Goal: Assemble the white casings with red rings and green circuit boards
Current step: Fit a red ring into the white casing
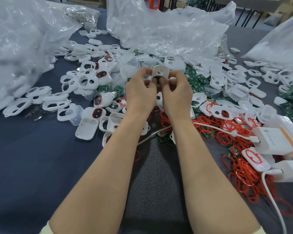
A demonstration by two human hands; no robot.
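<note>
White casing [160, 71]: rounded slab, glossy white, one round hole near its top edge. A dark opening sits lower down and is partly covered by the thumbs. Whether a ring or board is already seated inside cannot be told. The casing is held upright in mid-air above the centre of the parts heap, clear of the table [32, 157].

Left hand [140, 92]: fingers curled round the casing's left edge, thumb tip at the dark opening. Right hand [176, 93]: mirrors it on the right edge, thumb beside the other thumb. Both hands are clamped on the same piece with knuckles toward the camera. Bare forearms run in from the bottom edge, converging.

Around the hands:
- Loose white casing frames [88, 81] lie heaped to the left.
- A few closed casings with red rings fitted [98, 113] lie just left of the wrists.
- Green circuit boards [198, 80] are scattered right of the hands.
- Red rings [240, 174] are tangled in a pile at lower right.
- A white charger block [274, 139] with its cable [210, 128] sits among the rings.
- Crumpled clear plastic bags [167, 31] lie behind.
</note>
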